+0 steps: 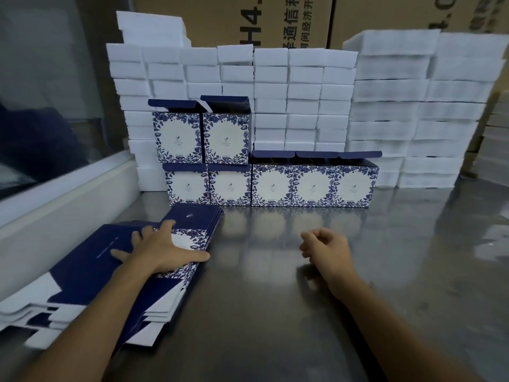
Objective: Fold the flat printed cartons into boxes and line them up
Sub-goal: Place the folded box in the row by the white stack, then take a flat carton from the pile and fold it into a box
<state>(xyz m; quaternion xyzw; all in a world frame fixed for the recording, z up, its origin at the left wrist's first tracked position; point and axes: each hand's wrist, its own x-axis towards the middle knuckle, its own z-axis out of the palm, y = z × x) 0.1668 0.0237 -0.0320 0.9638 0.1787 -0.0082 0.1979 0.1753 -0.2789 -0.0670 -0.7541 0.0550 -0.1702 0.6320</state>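
Before you lies a shiny steel table (358, 312), with stacks of white foam blocks (303, 97) walling its far edge, brown printed shipping cartons (297, 20) rising behind them, and a white ledge (63, 205) along its left side.

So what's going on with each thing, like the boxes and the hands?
Folded boxes: seven, five below, two stacked on top, lids open.
Flat cartons: unfolded, stacked.
Left hand: fingers spread, pressing on the flat cartons.
Right hand: loosely curled, holding nothing.
Foam blocks: stacked behind.
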